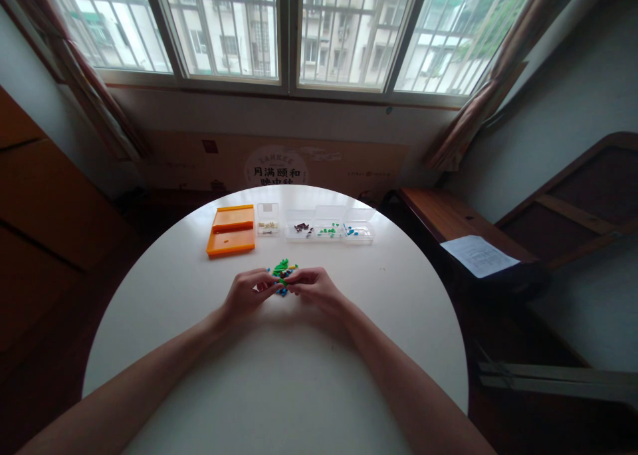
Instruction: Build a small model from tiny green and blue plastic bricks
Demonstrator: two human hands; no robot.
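Observation:
My left hand (252, 287) and my right hand (315, 285) meet near the middle of the round table, fingertips almost touching. Both are closed in a pinch around a small green plastic piece (282, 282), which looks like a toy building block and is mostly covered by the fingers. Directly around and behind the fingertips is a cluster of small plastic pieces (282, 266) in green, blue, yellow and dark colours. Whether some of these are joined together I cannot tell.
Beyond the hands on the white table (199, 368) lie an orange two-part tray (233, 241), a small clear box (268, 224) with pale pieces, and a row of lidded clear boxes (323, 237) with dark, green and blue pieces. A bench (448, 209) holding a paper (478, 256) stands right.

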